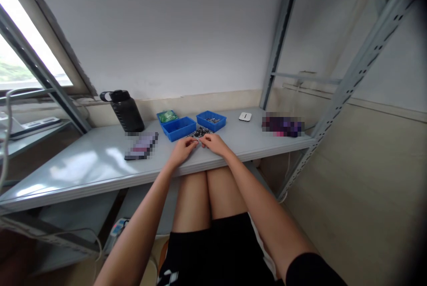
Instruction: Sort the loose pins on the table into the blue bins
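Observation:
My left hand [183,149] and my right hand [213,143] meet near the table's front edge, fingertips almost touching. Both are closed in a pinch around something small and pale that I cannot make out. Just beyond my fingers lies a pile of small dark and silvery parts [201,132]. Behind my left hand stands a blue bin [180,129] whose visible inside shows no parts. Another blue bin [211,121], beyond my right hand, holds several small metal-looking pieces. A third blue bin [167,116], at the back left, contains green-and-clear material.
A black water bottle [126,111] stands at the back left, with a pixelated flat object [142,146] before it. To the right lie a small white square item [245,117] and a pixelated dark purple item [283,126]. Metal rack posts [280,37] rise from the grey table [100,161].

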A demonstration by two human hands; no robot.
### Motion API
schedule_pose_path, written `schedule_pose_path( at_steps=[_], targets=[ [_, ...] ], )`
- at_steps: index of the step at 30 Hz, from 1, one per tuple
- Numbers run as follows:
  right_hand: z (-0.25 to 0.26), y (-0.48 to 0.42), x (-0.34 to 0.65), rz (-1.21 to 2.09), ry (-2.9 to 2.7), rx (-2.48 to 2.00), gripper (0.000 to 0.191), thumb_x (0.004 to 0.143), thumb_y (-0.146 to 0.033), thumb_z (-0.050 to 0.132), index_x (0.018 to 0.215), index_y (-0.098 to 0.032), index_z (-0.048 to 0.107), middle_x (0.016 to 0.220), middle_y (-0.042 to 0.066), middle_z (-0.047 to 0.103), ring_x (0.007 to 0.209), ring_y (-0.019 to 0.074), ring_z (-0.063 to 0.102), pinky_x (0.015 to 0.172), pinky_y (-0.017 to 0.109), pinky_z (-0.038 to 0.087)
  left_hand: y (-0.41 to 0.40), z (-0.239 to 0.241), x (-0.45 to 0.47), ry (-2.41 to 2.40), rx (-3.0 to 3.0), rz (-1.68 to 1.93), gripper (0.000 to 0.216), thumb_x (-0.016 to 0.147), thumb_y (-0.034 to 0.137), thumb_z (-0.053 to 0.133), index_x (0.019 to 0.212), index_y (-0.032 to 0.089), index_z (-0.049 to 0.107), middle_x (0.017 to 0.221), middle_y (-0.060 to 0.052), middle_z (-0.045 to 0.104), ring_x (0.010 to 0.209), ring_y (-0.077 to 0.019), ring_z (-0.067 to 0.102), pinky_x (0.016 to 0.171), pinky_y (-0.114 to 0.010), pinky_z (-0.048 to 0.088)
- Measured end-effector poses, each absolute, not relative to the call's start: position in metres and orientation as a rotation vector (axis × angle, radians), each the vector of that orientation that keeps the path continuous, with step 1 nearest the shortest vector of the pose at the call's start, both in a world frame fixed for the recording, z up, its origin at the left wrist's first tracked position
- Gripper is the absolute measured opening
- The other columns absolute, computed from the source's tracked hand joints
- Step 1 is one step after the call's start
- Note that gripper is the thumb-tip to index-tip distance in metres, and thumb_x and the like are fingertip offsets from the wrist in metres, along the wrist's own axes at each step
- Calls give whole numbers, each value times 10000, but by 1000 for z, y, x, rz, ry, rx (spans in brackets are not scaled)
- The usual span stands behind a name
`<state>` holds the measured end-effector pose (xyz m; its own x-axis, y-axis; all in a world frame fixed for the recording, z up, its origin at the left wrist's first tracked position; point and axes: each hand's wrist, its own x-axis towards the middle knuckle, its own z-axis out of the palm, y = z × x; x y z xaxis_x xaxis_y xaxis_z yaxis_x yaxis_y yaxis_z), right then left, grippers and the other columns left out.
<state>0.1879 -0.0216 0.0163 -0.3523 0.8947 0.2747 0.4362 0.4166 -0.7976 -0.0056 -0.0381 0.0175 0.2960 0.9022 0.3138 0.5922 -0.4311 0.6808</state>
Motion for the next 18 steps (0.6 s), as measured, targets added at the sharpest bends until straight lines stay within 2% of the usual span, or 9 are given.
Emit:
schedule_pose_path(
  at_steps=[18],
  targets=[
    [15, -21, 188, 764, -2051, -1136, 280, 983, -393, 613, 1092, -138, 646, 1041, 48, 672, 895, 161, 662, 810, 351, 579, -35, 15, -9, 1292, 1983, 1043, 251, 972, 349, 652, 1125, 150, 656, 1084, -58, 696, 895, -199, 693, 779, -382, 602]
  ],
)
